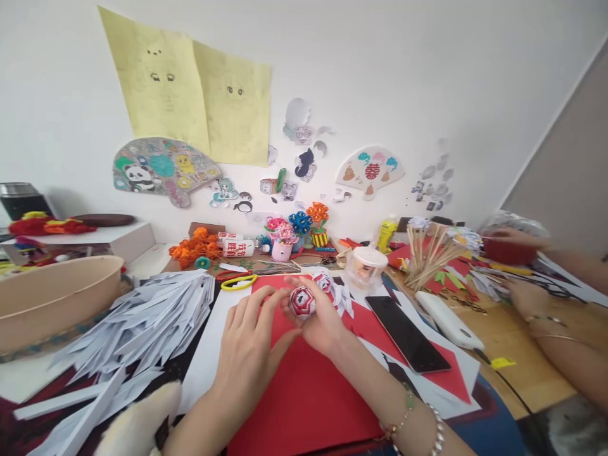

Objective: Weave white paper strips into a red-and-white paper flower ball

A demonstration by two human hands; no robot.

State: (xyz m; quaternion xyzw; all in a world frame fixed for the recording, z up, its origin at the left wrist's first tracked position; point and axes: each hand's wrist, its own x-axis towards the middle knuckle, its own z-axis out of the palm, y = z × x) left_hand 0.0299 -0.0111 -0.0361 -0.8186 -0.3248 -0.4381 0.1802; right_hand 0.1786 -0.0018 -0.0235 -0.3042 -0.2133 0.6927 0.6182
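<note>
My right hand [325, 322] holds a small red-and-white folded paper ball [303, 302], with a layered ring pattern and a dark centre turned toward me. To its left is my left hand [249, 335], thumb and fingers apart, the fingertips close to the ball; whether they touch it I cannot tell. Under both hands lies a red paper sheet [304, 392] over white paper. Just beyond my right hand sit more red-and-white folded paper pieces [327, 285], partly hidden by it. Yellow-handled scissors [239, 282] lie past my left fingers.
A pile of white paper strips [147, 316] is at the left, beside a beige basin [57, 297]. A black phone [407, 332], a white power bank [449, 320] and a lidded tub [367, 266] stand right. A co-worker's hands [520, 297] are at far right, near wooden sticks [430, 256].
</note>
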